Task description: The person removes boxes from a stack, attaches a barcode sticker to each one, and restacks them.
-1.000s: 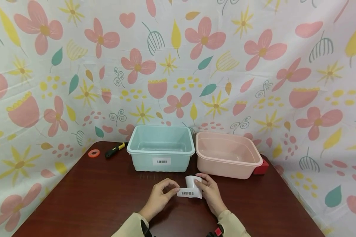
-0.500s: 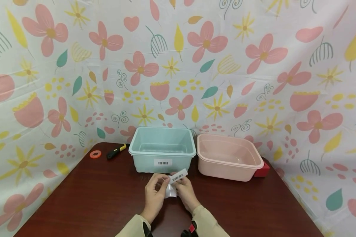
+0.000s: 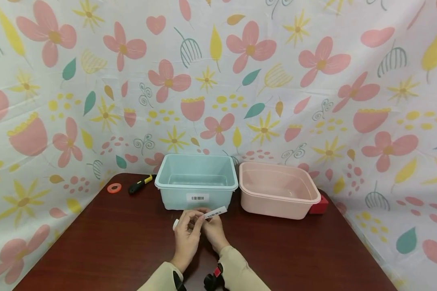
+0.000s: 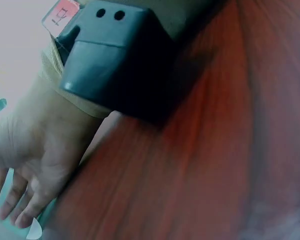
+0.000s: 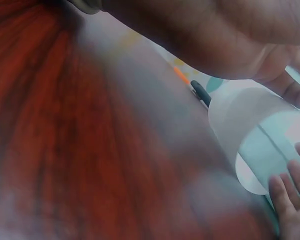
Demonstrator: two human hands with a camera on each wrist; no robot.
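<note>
In the head view both hands are close together just in front of the blue basin [image 3: 196,187]. My left hand [image 3: 187,238] pinches the near end of a white barcode label [image 3: 215,212], which slants up to the right. My right hand [image 3: 215,234] lies against it from the right, its fingertips partly hidden behind the left hand. A white strip of label paper [image 5: 240,107] curls below the right hand in the right wrist view; a bit of the label paper [image 3: 175,224] shows left of the left hand. The left wrist view catches the left fingers [image 4: 27,200] near a white edge.
A barcode label [image 3: 198,197] is stuck on the blue basin's front. The pink basin [image 3: 276,205] stands to its right, with a red object [image 3: 318,205] behind. An orange tape ring [image 3: 114,188] and a black-and-yellow cutter [image 3: 140,184] lie at the table's back left.
The right hand has moved left to meet the left hand. The label has turned from level to slanting up right, and the curled paper has passed to the left side of the hands.
</note>
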